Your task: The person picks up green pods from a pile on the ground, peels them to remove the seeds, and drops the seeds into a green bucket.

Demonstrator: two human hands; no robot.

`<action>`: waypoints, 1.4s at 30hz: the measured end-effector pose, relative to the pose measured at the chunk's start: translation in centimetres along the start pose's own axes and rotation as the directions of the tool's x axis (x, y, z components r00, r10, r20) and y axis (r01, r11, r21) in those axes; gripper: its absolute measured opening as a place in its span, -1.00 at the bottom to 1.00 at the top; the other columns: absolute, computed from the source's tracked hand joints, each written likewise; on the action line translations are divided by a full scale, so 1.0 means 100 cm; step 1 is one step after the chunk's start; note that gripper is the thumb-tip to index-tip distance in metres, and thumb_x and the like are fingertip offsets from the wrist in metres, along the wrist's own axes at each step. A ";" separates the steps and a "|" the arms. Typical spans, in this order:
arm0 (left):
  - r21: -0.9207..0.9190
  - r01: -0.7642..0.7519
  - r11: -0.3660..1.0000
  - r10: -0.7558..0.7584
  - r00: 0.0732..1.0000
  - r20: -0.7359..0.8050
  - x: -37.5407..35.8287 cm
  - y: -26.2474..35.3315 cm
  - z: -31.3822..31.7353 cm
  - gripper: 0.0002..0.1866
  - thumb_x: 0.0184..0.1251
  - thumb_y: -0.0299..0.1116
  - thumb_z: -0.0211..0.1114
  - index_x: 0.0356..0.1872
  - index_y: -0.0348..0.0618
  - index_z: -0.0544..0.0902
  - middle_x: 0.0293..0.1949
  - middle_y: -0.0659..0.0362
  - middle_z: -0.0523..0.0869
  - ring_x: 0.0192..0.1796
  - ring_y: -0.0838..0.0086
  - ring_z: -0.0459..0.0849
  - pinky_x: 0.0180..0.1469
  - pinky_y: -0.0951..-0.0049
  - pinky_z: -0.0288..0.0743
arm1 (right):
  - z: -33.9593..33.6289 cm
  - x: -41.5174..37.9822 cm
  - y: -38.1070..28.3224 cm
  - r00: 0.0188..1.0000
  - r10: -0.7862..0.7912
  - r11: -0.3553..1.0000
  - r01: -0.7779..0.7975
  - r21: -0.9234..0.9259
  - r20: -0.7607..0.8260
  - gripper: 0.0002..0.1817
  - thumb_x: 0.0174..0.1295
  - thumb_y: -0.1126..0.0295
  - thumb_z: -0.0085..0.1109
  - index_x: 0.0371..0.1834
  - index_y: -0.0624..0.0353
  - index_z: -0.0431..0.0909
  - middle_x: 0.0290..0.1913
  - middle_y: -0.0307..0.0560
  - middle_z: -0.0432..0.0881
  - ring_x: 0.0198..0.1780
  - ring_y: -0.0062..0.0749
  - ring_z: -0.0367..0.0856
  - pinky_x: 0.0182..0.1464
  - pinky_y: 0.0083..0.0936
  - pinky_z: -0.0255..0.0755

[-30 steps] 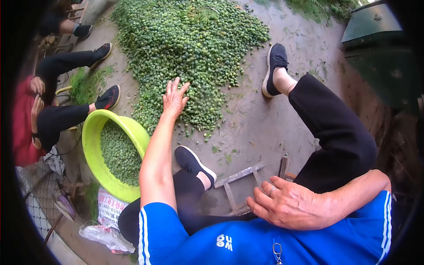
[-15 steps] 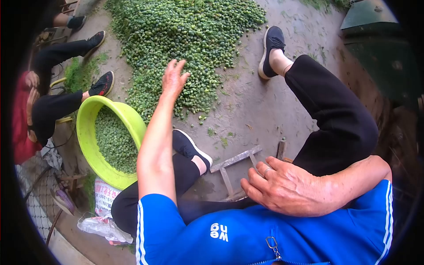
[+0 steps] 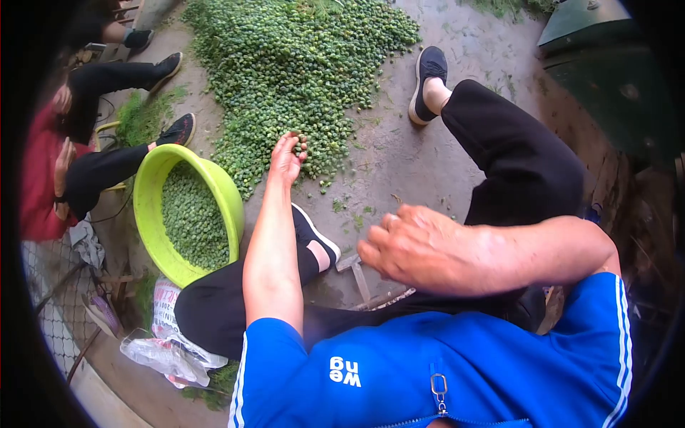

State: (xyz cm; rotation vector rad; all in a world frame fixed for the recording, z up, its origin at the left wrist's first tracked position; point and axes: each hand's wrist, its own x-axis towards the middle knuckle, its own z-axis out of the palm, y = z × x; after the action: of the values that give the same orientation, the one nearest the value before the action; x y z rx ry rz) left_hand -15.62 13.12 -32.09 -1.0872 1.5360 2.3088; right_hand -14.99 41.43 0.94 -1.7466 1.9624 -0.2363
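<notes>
My left hand is half curled around a few small, round green pieces beside their bumpy pile, upper centre. More fill the smooth lime plastic tub at left. My right hand bends loosely, palm hidden; I can't tell what it holds. Grey floor; a co-worker, cut off, left.

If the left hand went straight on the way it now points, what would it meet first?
Probably the heap of small green balls, which spreads ahead of the left hand. Its height above the heap is unclear from this single view, so it might pass over some.
</notes>
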 end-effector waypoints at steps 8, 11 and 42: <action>-0.706 0.045 0.707 0.280 0.899 0.337 -0.084 0.083 0.030 -0.76 0.37 -0.17 0.07 -0.16 -0.05 0.58 -0.22 0.09 0.64 -0.26 0.33 0.54 -0.38 0.42 0.41 | -0.008 0.049 0.030 0.954 0.119 0.968 -0.049 0.247 -0.276 -0.78 0.26 0.24 0.11 -0.30 0.20 0.51 -0.31 -0.08 0.62 -0.29 -0.23 0.66 -0.27 -0.30 0.52; -0.783 -0.010 0.622 0.398 0.865 0.306 -0.131 0.133 0.059 -0.74 0.38 -0.16 0.06 -0.18 -0.10 0.58 -0.25 0.09 0.65 -0.26 0.32 0.55 -0.37 0.41 0.41 | -0.019 0.067 0.033 0.788 0.514 0.200 0.273 0.941 -0.338 -0.67 0.33 0.15 0.05 -0.09 0.18 0.57 -0.20 -0.22 0.63 -0.16 -0.52 0.61 -0.14 -0.45 0.50; 0.451 -0.879 0.155 0.887 0.325 0.328 -0.281 0.211 0.130 -0.61 0.19 -0.59 0.31 0.07 -0.17 0.60 -0.10 0.20 0.54 -0.19 0.60 0.58 -0.17 0.64 0.49 | -0.050 0.116 0.016 0.769 0.482 -0.759 0.606 0.238 -0.421 -0.31 0.46 -0.06 -0.60 0.18 0.32 0.36 0.17 0.18 0.43 0.16 -0.08 0.44 0.27 -0.15 0.34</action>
State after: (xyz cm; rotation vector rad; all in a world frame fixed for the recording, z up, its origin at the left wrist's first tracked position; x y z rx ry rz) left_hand -12.14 21.51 4.26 0.1574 3.2104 1.8696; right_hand -19.39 29.47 1.69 0.0398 0.0420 -2.2958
